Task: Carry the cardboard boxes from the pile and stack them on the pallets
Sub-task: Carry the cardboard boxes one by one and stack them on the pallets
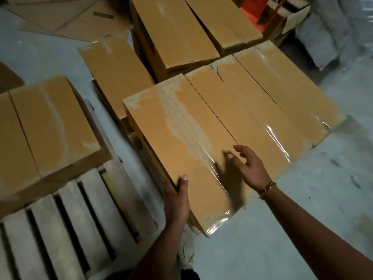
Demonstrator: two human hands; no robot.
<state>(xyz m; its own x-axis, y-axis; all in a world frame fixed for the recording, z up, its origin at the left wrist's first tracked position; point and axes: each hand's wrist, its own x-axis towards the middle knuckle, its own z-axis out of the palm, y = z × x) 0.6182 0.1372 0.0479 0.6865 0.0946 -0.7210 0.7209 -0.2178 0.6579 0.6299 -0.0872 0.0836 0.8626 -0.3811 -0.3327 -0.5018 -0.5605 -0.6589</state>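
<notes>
Grey concrete floor [262, 249] holds a wooden pallet [60, 219] beside cardboard boxes [181, 138].

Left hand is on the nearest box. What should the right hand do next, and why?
Probably lower the right hand to the nearest box's near right corner. It hovers open above the top while the left hand grips the left edge, and the neighbouring box sits tight against the right side, leaving little finger room there.
</notes>
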